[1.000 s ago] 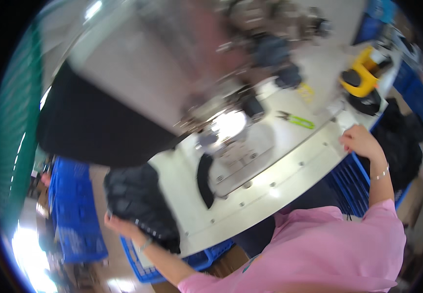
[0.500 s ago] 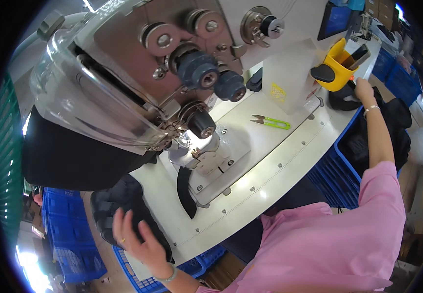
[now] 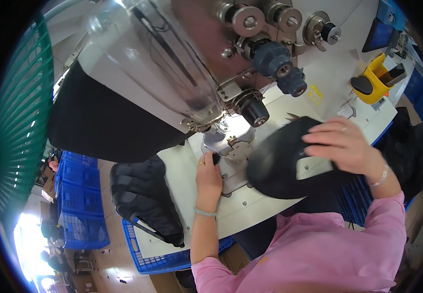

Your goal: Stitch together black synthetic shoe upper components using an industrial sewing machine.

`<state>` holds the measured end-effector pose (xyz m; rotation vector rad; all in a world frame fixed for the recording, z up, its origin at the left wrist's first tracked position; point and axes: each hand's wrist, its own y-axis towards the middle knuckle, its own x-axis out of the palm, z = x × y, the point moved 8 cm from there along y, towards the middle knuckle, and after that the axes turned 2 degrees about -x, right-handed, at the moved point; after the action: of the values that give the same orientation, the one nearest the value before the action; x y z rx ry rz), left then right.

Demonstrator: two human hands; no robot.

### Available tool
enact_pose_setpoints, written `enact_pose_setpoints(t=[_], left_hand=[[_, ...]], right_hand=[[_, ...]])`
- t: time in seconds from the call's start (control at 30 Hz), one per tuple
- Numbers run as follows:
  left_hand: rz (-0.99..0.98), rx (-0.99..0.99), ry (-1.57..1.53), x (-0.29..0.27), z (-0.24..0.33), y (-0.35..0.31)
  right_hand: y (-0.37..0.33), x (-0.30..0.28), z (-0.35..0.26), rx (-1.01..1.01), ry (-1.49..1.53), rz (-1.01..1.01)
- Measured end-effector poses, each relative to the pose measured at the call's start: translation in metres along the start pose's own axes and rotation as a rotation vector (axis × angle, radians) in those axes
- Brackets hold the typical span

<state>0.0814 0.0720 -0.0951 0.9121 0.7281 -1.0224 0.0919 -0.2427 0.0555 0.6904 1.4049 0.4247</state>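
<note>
A large industrial sewing machine (image 3: 206, 68) stands over a white work table (image 3: 250, 207). My right hand (image 3: 340, 144) lies on top of a curved black fabric piece (image 3: 282, 163) with a grey patch and holds it down on the table, to the right of the needle area. My left hand (image 3: 209, 178) rests by the lit needle plate (image 3: 228, 146), its fingertips touching a small dark part there. Whether the left fingers grip anything is unclear. Both forearms come from pink sleeves at the bottom.
A stack of black fabric pieces (image 3: 145, 200) lies on the table's left end over a blue crate (image 3: 167, 256). A yellow holder (image 3: 375, 80) stands at the far right. More dark fabric (image 3: 409, 146) hangs to the right. Stacked blue crates (image 3: 77, 200) stand on the floor at left.
My right hand came back from the yellow holder with the black piece and laid it by the needle. My left hand left the black stack and moved up to the needle plate.
</note>
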Motion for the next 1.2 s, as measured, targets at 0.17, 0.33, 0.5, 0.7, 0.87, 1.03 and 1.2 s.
enact_pose_setpoints(t=[0.17, 0.33, 0.5, 0.7, 0.87, 1.03, 1.2], left_hand=[[0.076, -0.068, -0.273, -0.025, -0.005, 0.009], [0.16, -0.159, -1.263, -0.077, 0.017, -0.007], [0.058, -0.006, -0.821, -0.089, 0.081, -0.02], [0.244, 0.307, -0.274, -0.096, 0.123, -0.02], [0.273, 0.34, -0.148, -0.096, 0.128, -0.023], [0.265, 0.379, -0.104, -0.096, 0.133, -0.022], [0.243, 0.384, -0.067, -0.098, 0.138, -0.018]], right_hand=[[0.033, 0.065, -0.007, -0.294, -0.108, 0.112], [0.038, 0.088, 0.003, -0.191, -0.188, 0.111], [0.047, 0.083, 0.005, -0.167, -0.224, 0.066], [0.051, 0.081, 0.004, -0.097, -0.147, -0.014], [0.054, 0.077, 0.008, 0.003, 0.002, -0.037], [0.054, 0.073, 0.009, 0.011, -0.009, -0.058], [0.052, 0.078, 0.011, 0.013, 0.0, -0.074]])
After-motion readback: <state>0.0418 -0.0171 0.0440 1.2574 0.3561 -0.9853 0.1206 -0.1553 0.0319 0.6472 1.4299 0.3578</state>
